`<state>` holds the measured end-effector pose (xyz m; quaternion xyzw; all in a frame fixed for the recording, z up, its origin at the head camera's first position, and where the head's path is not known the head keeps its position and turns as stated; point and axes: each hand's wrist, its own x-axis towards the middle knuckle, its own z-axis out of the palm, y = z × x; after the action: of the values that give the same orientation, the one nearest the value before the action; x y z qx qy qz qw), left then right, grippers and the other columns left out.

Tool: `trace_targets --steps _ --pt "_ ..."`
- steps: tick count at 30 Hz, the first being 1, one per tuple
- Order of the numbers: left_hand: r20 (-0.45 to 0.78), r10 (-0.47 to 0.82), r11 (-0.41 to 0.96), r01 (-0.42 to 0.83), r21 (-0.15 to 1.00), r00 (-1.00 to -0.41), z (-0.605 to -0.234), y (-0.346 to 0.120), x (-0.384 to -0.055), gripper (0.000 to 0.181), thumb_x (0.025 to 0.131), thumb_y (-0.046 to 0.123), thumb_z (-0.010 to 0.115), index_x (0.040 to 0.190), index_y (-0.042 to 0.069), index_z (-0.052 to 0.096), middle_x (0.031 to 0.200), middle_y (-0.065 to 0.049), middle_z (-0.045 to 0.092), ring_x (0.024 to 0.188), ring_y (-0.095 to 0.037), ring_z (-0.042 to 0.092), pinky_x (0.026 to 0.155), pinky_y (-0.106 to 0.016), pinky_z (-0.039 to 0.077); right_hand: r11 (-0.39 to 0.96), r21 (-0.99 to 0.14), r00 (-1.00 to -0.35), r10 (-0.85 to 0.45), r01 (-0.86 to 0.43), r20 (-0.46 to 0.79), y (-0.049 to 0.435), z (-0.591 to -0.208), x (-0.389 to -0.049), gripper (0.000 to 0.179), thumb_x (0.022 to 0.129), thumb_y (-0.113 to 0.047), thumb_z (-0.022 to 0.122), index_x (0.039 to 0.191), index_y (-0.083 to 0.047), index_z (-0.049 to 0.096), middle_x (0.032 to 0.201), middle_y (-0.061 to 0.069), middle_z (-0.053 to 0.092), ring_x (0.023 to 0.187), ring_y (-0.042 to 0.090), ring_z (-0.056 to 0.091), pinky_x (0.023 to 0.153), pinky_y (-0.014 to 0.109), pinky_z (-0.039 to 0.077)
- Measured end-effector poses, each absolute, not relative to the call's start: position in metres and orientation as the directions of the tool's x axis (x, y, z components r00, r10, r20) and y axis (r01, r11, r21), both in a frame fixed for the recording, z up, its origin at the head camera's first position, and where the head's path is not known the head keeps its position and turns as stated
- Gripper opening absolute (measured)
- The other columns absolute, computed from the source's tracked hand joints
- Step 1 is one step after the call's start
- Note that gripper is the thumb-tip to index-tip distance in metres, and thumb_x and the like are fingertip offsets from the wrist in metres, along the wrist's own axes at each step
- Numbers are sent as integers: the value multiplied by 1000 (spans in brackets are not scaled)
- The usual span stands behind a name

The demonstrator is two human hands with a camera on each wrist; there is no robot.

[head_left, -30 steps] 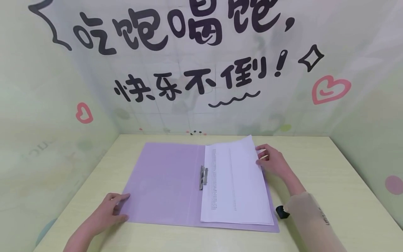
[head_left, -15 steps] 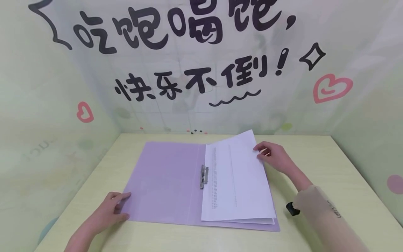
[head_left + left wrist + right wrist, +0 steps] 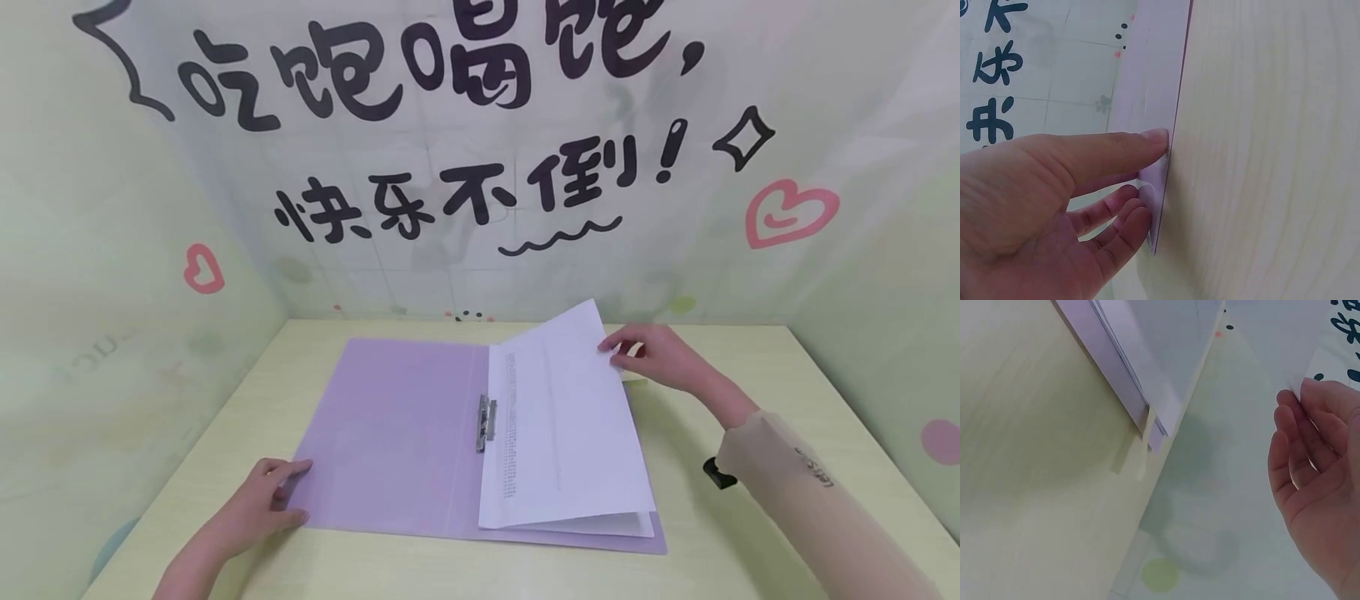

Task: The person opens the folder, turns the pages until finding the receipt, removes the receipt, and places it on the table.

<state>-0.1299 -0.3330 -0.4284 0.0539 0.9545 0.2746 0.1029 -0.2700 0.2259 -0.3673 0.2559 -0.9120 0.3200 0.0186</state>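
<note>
A purple folder (image 3: 390,433) lies spread on the table, with a metal clip (image 3: 486,423) near its spine. Printed white paper (image 3: 570,433) sits on its right half. My right hand (image 3: 656,358) pinches the top sheet near its far right corner, between thumb and fingers in the right wrist view, and holds that corner raised. Another sheet (image 3: 615,523) shows beneath it at the near edge. My left hand (image 3: 258,504) rests at the folder's near left corner, thumb and index finger on the cover. A pale yellow strip (image 3: 1145,444) sticks out from the stack's far right edge.
The light wood table (image 3: 750,375) is bounded at the back by a white wall sheet (image 3: 375,283) with black lettering. Side panels rise at left and right. A small black object (image 3: 720,472) shows by the right sleeve (image 3: 810,492).
My right hand has risen and shifted slightly toward the back, lifting the top sheet's far corner higher. The sheet beneath and the yellow strip have come into view. My left hand stays put.
</note>
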Motion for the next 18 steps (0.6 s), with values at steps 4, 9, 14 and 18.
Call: trace_targets --steps 4,9,14,18 --pt "-160 159 839 48 542 -974 -430 -334 -130 71 74 21 77 134 -2 46 120 -23 40 97 -25 51 71 -21 46 652 -541 -835 -512 -532 203 222 -354 -276 24 86 -4 59 106 -14 68 100 -1 68 85 13 58 70 25 51" --pt "-149 159 836 53 546 -976 -432 -335 -130 70 75 21 76 134 -1 46 120 -22 40 97 -24 50 72 -20 46 630 -527 -811 -534 -571 240 210 -343 -284 21 86 -4 60 102 -16 67 99 -4 67 88 11 58 75 28 52" --pt "-137 166 845 70 529 -977 -432 -334 -130 70 75 21 76 134 -2 45 120 -23 40 98 -26 52 74 -24 48 606 -505 -783 -547 -615 296 195 -334 -291 17 87 -5 60 98 -16 67 95 -3 66 85 10 58 74 29 52" --pt "-126 165 852 77 518 -978 -431 -333 -129 70 75 21 76 134 -2 45 120 -24 40 98 -26 53 74 -25 49 591 -494 -766 -553 -638 327 181 -325 -294 13 87 -7 62 96 -15 67 93 -2 67 84 10 59 73 30 52"
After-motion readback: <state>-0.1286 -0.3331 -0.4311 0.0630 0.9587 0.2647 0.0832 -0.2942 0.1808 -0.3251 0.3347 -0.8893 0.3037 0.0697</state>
